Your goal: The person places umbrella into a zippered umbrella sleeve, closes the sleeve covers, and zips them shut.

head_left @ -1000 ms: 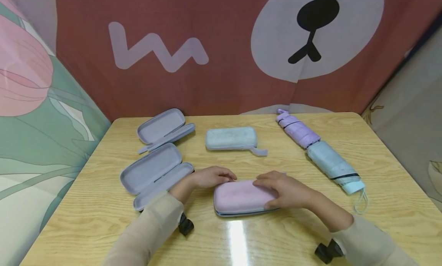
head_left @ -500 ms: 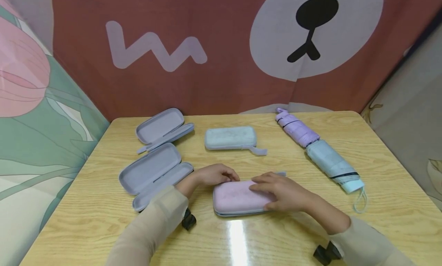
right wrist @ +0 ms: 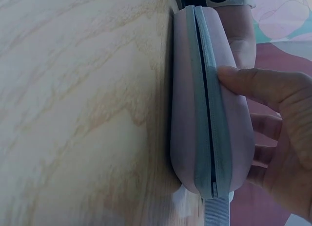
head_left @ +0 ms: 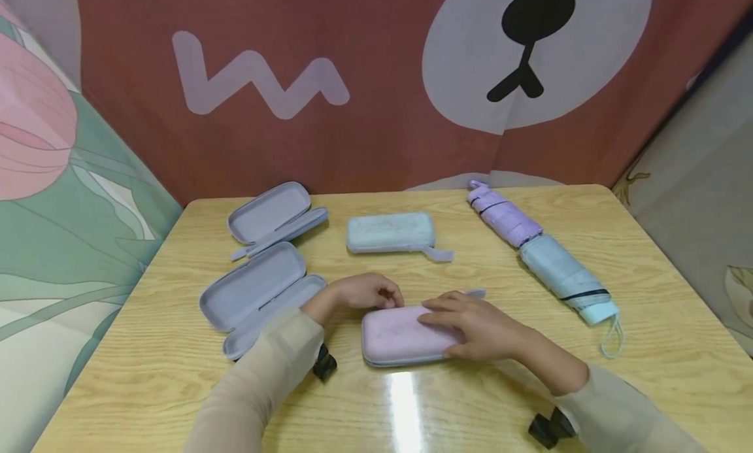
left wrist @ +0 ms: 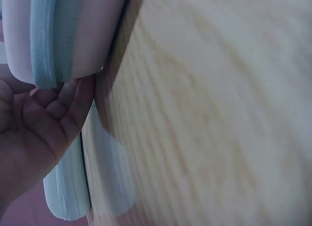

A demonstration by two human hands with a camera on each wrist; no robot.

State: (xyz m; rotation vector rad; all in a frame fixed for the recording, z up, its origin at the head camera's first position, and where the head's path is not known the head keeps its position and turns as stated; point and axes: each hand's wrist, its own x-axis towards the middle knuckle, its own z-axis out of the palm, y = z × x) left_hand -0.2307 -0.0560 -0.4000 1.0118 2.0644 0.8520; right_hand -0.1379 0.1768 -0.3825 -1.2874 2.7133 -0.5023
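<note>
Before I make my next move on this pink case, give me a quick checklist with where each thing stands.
1. Lid down: ok. The pink case looks closed over.
2. Case steadied: ok. The right hand grips it, thumb on the near side.
3. Near-side zip fully closed: cannot tell. A dark slit shows between the zip tapes.
4. Left hand on a zip pull: cannot tell. The left hand is at the far edge, its grip hidden.
5. Strap free: ok. The strap sticks out ungripped.
6. Mint case clear: ok. The mint case lies apart, farther back.
</note>
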